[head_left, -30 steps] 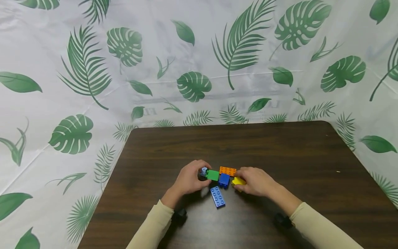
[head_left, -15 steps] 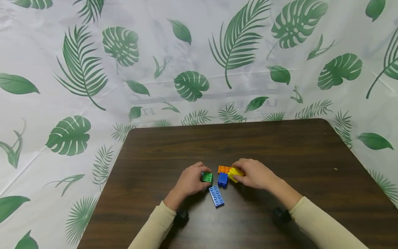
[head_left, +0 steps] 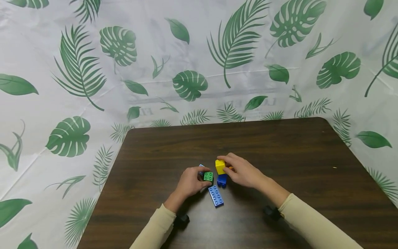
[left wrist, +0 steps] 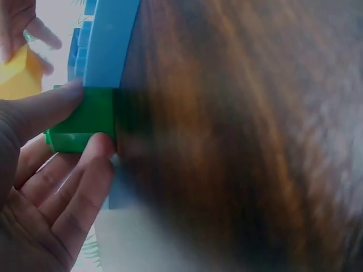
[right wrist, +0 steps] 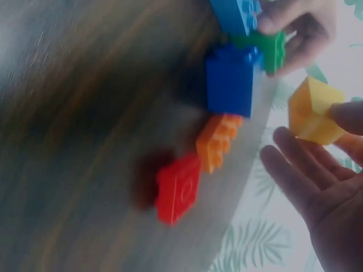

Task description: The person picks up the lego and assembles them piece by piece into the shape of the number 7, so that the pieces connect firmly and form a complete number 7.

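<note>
Left hand [head_left: 189,181] pinches green block [head_left: 208,176] near light-blue brick [head_left: 216,196]; right hand [head_left: 244,171] pinches yellow block [head_left: 220,167], aloft near dark-blue block [head_left: 222,180].

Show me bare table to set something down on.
Bare: the table along its far edge, by the leaf-print cloth, and left of the left sleeve. Crowded: between the left hand and right hand, around the green block and dark blue block.

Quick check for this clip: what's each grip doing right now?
Left grip: closed, holding the green block.
Right grip: closed, holding the yellow block.
</note>
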A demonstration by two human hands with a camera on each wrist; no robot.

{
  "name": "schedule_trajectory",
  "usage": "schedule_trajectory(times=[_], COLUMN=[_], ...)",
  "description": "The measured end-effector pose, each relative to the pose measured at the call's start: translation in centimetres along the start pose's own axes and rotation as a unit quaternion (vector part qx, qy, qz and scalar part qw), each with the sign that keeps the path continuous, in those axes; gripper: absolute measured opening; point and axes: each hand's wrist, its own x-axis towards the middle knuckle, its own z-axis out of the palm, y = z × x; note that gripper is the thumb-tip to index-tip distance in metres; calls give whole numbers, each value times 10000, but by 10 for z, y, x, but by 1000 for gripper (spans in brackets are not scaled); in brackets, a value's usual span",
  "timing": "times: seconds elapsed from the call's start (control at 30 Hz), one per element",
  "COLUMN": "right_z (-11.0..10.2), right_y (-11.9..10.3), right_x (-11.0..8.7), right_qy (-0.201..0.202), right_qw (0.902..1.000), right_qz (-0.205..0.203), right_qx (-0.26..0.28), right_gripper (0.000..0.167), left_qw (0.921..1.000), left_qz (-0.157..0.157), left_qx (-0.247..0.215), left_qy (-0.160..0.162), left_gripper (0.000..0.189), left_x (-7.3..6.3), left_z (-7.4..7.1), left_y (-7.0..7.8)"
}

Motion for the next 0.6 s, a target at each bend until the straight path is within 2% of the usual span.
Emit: schedule_trajectory(times=[0.23,0.43,0.6], right_z=[20,27,33], right_y=[-3,-7,-10], right_x=[8,11,13], right_qy=[236,414,269], right_qw=[9987,9971,9967], right_qz=[-403,-550,-688], right_qx=[222,331,335], right_gripper=[40,41,41], left_qw=[9982,9971,9969], left_qz=[-82,79,100], left_qx=[-583,-719,-744], left_qy=[125,222,242], left_gripper=[44,47,44], left_x=[4,5,4], left_z=[10,12,11], left_y=[-7,-8,-9])
